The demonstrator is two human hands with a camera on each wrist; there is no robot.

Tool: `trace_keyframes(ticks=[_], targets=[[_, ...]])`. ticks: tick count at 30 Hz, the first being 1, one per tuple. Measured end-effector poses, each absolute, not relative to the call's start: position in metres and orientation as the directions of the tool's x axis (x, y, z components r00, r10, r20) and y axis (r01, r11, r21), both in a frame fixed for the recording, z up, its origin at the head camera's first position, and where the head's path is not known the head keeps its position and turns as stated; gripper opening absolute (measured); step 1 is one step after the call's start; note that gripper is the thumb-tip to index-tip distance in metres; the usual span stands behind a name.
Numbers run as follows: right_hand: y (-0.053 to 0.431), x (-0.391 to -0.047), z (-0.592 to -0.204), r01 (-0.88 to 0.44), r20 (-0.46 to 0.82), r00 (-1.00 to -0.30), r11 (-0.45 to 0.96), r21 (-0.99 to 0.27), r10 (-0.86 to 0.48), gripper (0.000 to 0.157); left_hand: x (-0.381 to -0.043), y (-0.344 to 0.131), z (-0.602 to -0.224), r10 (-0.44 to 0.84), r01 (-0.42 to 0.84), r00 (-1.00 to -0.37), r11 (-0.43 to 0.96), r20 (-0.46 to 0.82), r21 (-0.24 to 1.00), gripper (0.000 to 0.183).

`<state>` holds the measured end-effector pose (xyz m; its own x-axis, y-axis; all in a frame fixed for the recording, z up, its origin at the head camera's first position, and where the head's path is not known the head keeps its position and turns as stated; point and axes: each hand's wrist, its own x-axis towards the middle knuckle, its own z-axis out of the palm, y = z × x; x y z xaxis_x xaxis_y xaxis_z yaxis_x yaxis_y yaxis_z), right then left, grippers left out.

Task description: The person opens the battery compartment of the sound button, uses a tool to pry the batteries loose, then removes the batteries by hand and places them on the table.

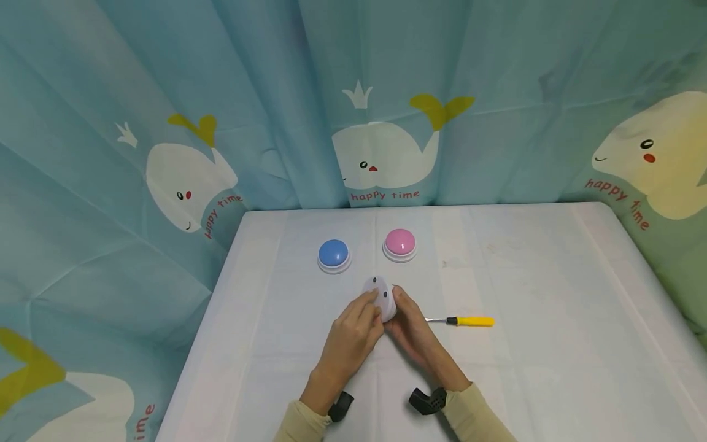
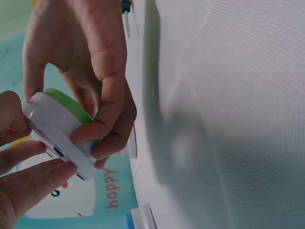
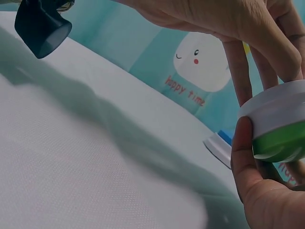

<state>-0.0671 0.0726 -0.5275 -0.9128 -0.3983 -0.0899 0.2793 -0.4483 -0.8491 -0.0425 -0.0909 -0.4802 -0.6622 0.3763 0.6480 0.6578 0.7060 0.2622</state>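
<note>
Both hands hold a white round push button with a green dome (image 3: pixel 281 143), raised above the table and tilted. Its white underside (image 1: pixel 380 286), with small dark spots, faces up in the head view. My right hand (image 1: pixel 411 328) grips the button round its side, thumb and fingers near the dome. On the underside and rim lie the fingertips of my left hand (image 1: pixel 350 334); in the left wrist view two of these fingers (image 2: pixel 35 179) reach across the base beside a dark slot. Part of the green dome (image 2: pixel 69 105) shows between the hands.
Behind the hands stand a blue-domed button (image 1: pixel 334 253) and a pink-domed button (image 1: pixel 400 243). A screwdriver with a yellow handle (image 1: pixel 474 321) lies right of the right hand. The white-covered table (image 1: pixel 552 368) meets a whale-print curtain (image 1: pixel 276 123) at its back edge.
</note>
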Motion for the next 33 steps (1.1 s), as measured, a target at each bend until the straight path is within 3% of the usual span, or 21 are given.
trace_keyframes(ticks=[7, 14, 21, 28, 33], targets=[[0.0711, -0.0657, -0.5283, 0.282, -0.099, -0.917, -0.453, -0.846, -0.387, 0.037, -0.0427, -0.0887, -0.4840, 0.347, 0.645, -0.659, 0.717, 0.667, 0.264, 0.018], [0.0706, -0.0659, -0.5300, 0.288, -0.099, -0.917, -0.467, -0.836, -0.386, 0.035, -0.0412, -0.0893, -0.4831, 0.328, 0.628, -0.691, 0.714, 0.644, 0.310, 0.010], [0.0712, -0.0657, -0.5318, 0.288, -0.099, -0.910, -0.443, -0.849, -0.402, 0.035, -0.0397, -0.0881, -0.4804, 0.278, 0.600, -0.716, 0.714, 0.641, 0.361, 0.042], [0.0692, -0.0649, -0.5303, 0.303, -0.124, -0.915, -0.451, -0.840, -0.384, 0.038, -0.0367, -0.0835, -0.4805, 0.218, 0.550, -0.736, 0.744, 0.641, 0.379, 0.025], [0.0688, -0.0635, -0.5279, 0.318, -0.139, -0.918, -0.480, -0.817, -0.372, 0.040, -0.0350, -0.0815, -0.4812, 0.186, 0.529, -0.725, 0.767, 0.663, 0.364, 0.024]])
